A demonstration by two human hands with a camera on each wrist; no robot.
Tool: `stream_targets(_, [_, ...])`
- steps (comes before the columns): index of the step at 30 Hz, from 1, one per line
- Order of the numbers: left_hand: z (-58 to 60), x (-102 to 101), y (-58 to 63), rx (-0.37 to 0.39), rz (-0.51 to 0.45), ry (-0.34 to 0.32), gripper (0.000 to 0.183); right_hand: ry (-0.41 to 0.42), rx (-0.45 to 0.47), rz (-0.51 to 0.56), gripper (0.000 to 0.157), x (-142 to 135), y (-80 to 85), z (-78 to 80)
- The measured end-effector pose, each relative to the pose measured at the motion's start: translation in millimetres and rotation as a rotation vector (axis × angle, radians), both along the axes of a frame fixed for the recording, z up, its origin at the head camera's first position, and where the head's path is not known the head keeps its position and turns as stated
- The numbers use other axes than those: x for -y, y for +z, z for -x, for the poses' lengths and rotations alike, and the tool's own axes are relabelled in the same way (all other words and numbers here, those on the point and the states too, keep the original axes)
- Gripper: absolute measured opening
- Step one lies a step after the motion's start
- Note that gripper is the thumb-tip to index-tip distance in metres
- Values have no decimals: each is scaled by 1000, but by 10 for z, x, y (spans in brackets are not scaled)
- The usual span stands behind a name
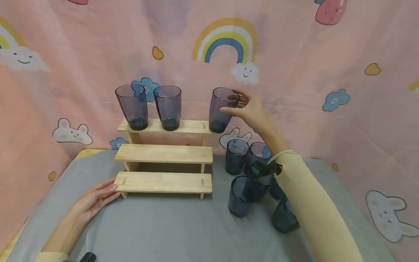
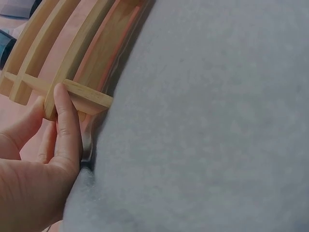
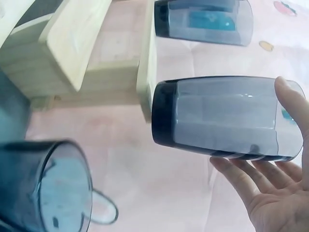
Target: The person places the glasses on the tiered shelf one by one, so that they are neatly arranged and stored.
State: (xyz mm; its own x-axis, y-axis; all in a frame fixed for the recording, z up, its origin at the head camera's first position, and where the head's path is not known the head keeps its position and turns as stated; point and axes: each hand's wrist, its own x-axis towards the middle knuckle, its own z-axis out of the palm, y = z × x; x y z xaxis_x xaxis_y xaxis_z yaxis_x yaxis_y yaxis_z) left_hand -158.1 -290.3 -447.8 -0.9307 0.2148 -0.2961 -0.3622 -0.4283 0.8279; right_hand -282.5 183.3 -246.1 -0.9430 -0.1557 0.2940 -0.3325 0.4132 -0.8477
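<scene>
My right hand [image 1: 250, 111] grips a purple-tinted drinking glass [image 1: 220, 109] near its rim, thumb on one side and fingers on the other. The glass is upright at the right end of the top step of a three-step wooden stand [image 1: 163, 153]; whether its base touches the board I cannot tell. Two matching glasses, one at the left [image 1: 135, 109] and one nearer the middle [image 1: 168, 109], stand on that step. My left hand [image 1: 90, 202] holds the left end of the lowest board [image 2: 82, 53] between thumb and fingers.
Right of the stand, several more dark glasses [image 1: 239, 196] are on the grey tablecloth [image 1: 157, 225], partly hidden by my right forearm. One glass [image 1: 284, 218] at the front looks tilted. A pink patterned curtain [image 1: 294, 43] hangs behind the table.
</scene>
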Motion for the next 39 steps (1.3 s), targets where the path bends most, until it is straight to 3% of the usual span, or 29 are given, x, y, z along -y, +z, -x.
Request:
stream_targets(7, [-11,19,38,5,-12,-12,28,49,-12,28,80,329,22,117])
stream_targets(17, [3,-9,51,-5,13,1,26,49,-19,-70,86,529,14,153])
stream_targets(30, [-20,-2,44,-5,6,12,27,49,-7,-110,88,565,0,115])
stream_targets(39, [-10,-14,34,17,17,27,26,148,91,-45,91,359,131,47])
